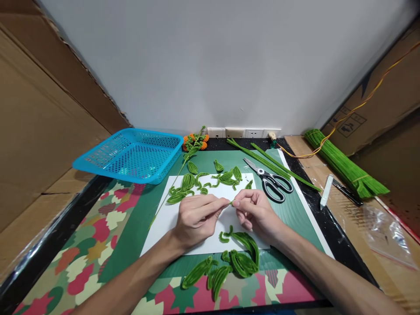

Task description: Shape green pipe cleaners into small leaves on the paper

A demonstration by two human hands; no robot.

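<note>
Against a grey wall, a green mat bears white paper.

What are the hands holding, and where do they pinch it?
Left hand and right hand pinch a small green pipe-cleaner piece by its ends, between fingertips.

a black-edged table is carrying a leaf-patterned mat, a white sheet with green leaf pieces, scissors, a blue basket and bundled green stems.
</note>
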